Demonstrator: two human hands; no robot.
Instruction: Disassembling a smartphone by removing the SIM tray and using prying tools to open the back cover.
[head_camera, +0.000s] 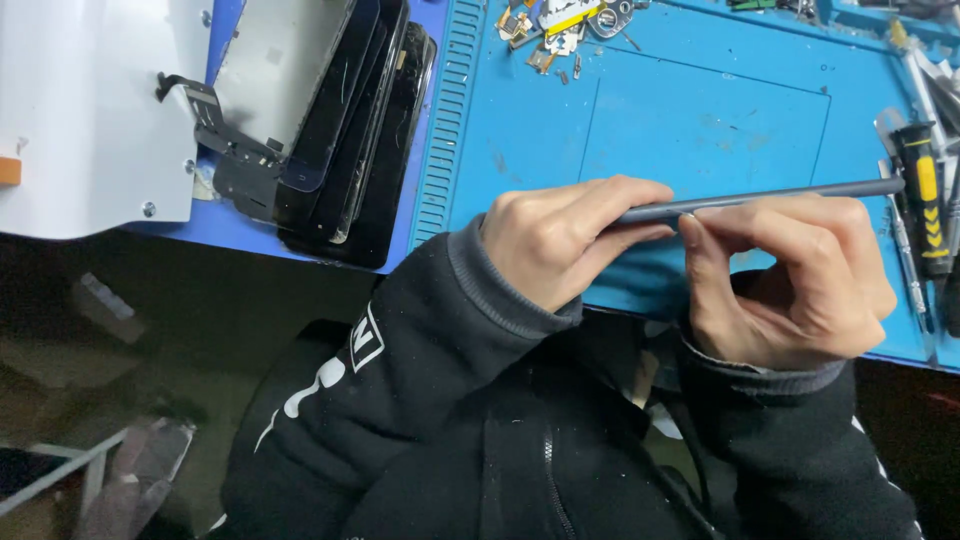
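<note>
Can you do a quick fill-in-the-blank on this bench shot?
1. Both hands hold a thin grey phone seen ____-on.
2. The work mat is ____ in colour.
3. The stacked dark screens lie to the ____ of the mat.
4. The screwdriver has a black and ____ handle.

Missing words: edge; blue; left; yellow

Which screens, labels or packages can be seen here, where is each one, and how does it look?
Phone: held edge-on between the left hand and right hand over the blue mat; thin, dark grey; its screen face cannot be seen.
Stack of phone screens: upper left, on the mat's edge; flat black glass panels, overlapping.
White print: on the black left sleeve.
No packages are visible.
</note>
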